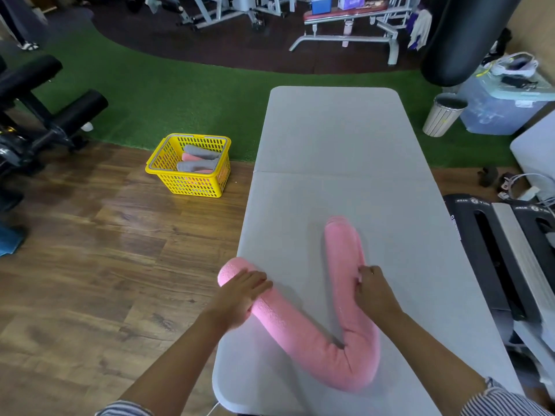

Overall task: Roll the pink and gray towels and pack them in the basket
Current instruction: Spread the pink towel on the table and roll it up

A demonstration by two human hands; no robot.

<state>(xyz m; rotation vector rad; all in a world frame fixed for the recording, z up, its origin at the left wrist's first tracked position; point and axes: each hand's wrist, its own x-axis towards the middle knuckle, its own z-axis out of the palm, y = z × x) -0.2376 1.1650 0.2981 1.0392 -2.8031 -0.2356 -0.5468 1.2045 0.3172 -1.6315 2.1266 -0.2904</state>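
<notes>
A long rolled pink towel (312,343) lies bent in a V on the near end of the grey folding table (336,139). Its left end hangs just past the table's left edge. My left hand (240,292) rests flat on that left arm of the roll, fingers straight. My right hand (372,291) grips the right arm of the roll with curled fingers. On the wooden floor to the left stands a yellow basket (168,163) holding two rolled grey towels (196,166) and a rolled pink towel (192,157).
Green turf and gym machines fill the far side. A black weight bench (45,115) stands at the left. At the right are a punching bag (462,37), a slatted bin (444,115), a plastic crate (504,109) and black step platforms (492,253).
</notes>
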